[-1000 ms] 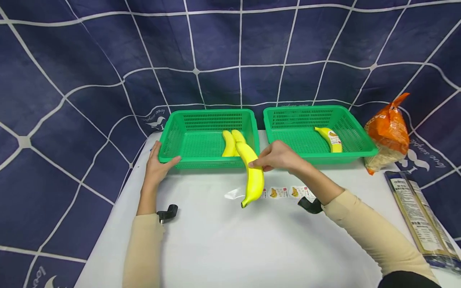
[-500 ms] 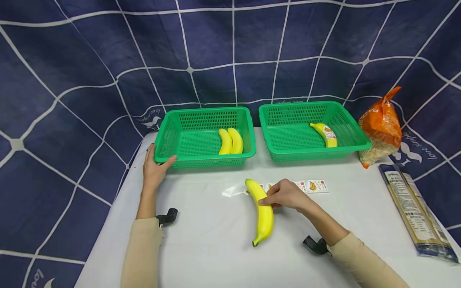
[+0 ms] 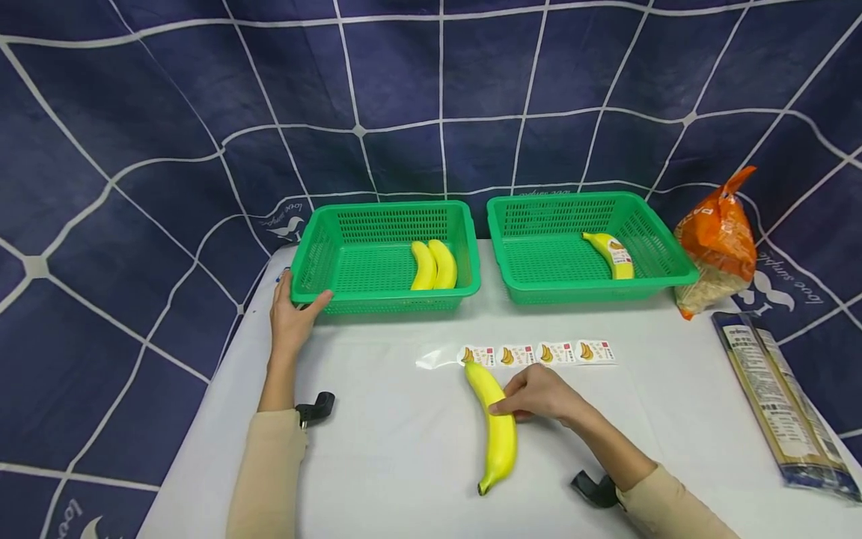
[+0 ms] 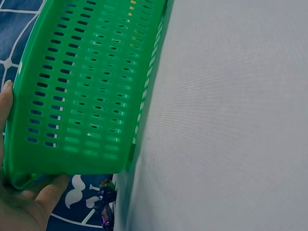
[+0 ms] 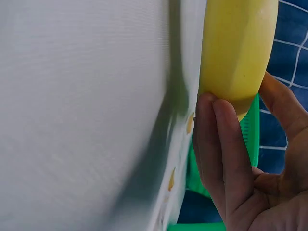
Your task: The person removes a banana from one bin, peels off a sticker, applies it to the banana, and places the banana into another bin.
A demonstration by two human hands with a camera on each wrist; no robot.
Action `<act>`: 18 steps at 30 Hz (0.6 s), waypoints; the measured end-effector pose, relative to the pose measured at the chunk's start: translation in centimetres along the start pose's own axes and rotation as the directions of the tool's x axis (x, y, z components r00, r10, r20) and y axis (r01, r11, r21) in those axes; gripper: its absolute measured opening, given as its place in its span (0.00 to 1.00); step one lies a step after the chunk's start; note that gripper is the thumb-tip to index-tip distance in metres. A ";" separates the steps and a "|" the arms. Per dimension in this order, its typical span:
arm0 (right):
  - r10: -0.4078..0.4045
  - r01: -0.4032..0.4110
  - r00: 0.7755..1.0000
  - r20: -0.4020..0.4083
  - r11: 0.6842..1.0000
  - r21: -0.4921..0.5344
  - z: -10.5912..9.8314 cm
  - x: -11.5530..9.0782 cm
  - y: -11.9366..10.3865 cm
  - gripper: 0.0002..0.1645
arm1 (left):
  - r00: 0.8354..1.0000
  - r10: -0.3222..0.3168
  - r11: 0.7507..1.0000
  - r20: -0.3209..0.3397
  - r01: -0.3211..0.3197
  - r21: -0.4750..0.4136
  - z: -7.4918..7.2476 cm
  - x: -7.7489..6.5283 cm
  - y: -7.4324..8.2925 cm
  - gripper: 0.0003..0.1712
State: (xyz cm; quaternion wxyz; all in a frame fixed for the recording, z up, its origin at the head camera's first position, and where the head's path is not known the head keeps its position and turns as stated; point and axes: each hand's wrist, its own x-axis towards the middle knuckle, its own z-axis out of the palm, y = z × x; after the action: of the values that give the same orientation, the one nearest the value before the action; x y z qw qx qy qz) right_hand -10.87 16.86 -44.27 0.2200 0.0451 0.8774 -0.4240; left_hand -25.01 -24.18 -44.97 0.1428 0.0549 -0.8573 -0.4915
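Observation:
Between thumb and fingers my right hand (image 3: pixel 542 393) pinches a yellow banana (image 3: pixel 500 434) over the white table, its upper end near a strip of banana stickers (image 3: pixel 539 353). The right wrist view has the banana (image 5: pixel 236 53) between the thumb on one side and the fingers on the other. At the front left corner of the left green basket (image 3: pixel 387 302), my left hand (image 3: pixel 291 318) grips the rim, thumb at the front and fingers along the side. Two bananas (image 3: pixel 444 263) lie in that basket's right part.
A second green basket (image 3: pixel 592 293) stands to the right, holding one banana (image 3: pixel 611 253) with a sticker on it. Beside it are an orange-topped bag (image 3: pixel 719 247) and a long flat package (image 3: pixel 784 404). A dark blue checked cloth (image 3: pixel 485 82) hangs behind.
My right hand has brought the banana from the left basket's front edge down toward me, uncovering the sticker strip. My left hand stays on the basket corner.

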 end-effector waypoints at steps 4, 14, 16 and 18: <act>0.006 -0.006 1.000 0.005 1.000 0.004 0.2 0.0 0.4 0.22 | 1.000 -0.005 1.000 -0.006 0.005 -0.026 0.1 0.0 -0.1 0.58; -0.012 0.011 1.000 0.025 0.999 0.050 0.5 0.1 1.2 0.22 | 1.000 -0.015 0.997 -0.010 0.015 -0.073 0.3 0.0 -0.4 0.58; -0.023 0.021 0.999 0.037 0.998 0.053 0.5 0.1 1.4 0.22 | 1.000 -0.017 0.997 -0.009 0.016 -0.080 0.3 0.0 -0.4 0.58; -0.035 0.031 0.998 0.059 0.997 0.066 0.3 0.1 1.6 0.23 | 1.000 -0.017 0.996 -0.007 0.016 -0.084 0.4 0.0 -0.4 0.58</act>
State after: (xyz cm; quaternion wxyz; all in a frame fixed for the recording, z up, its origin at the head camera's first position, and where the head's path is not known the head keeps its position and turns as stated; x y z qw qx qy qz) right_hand -10.44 17.63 -45.66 0.2376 0.0251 0.8567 -0.4571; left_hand -25.14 -24.08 -45.51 0.1440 0.0578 -0.8348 -0.5282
